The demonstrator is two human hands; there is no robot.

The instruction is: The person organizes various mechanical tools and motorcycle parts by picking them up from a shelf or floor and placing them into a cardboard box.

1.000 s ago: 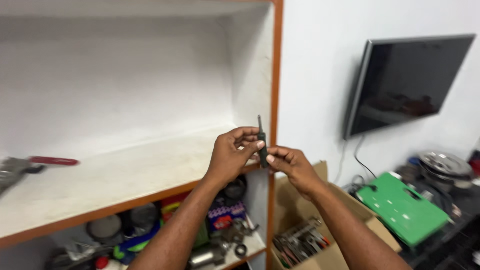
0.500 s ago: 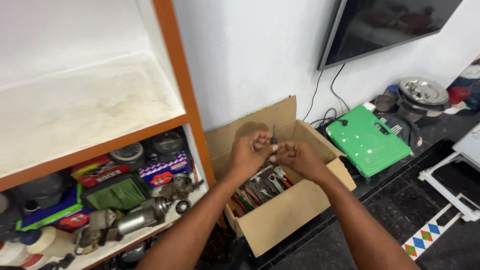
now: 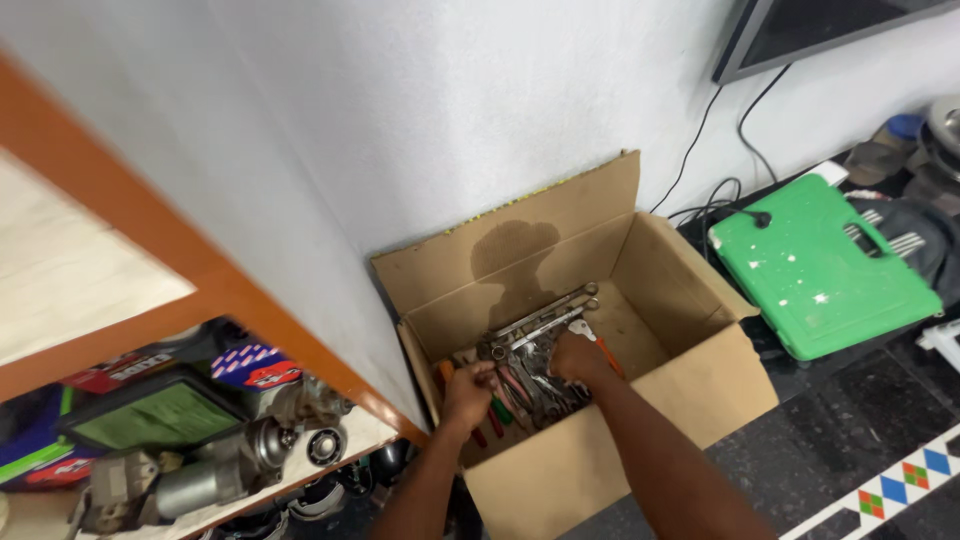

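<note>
Down inside the cardboard box point(image 3: 640, 400), both hands are buried among a heap of hand tools point(image 3: 530, 375). The left hand point(image 3: 468, 392) is curled over the near-left part of the pile, fingers bent down onto the handles; whether it actually grips one I cannot tell. The right hand point(image 3: 575, 358) sits just beside it, toward the middle of the box, fingers folded into the tools, and its hold is likewise hidden. Just beyond the right hand's knuckles lie two long silver spanners point(image 3: 545, 318), slanting toward the far wall of the box, and an orange-handled tool point(image 3: 608, 357) pokes out at its right. Farther right, outside the box, a green plastic case point(image 3: 820, 265) lies flat on the dark floor point(image 3: 840, 440). Left of the left hand, an orange-edged shelf point(image 3: 200, 290) holds motor parts point(image 3: 200, 470) and coloured cartons point(image 3: 150, 412).
</note>
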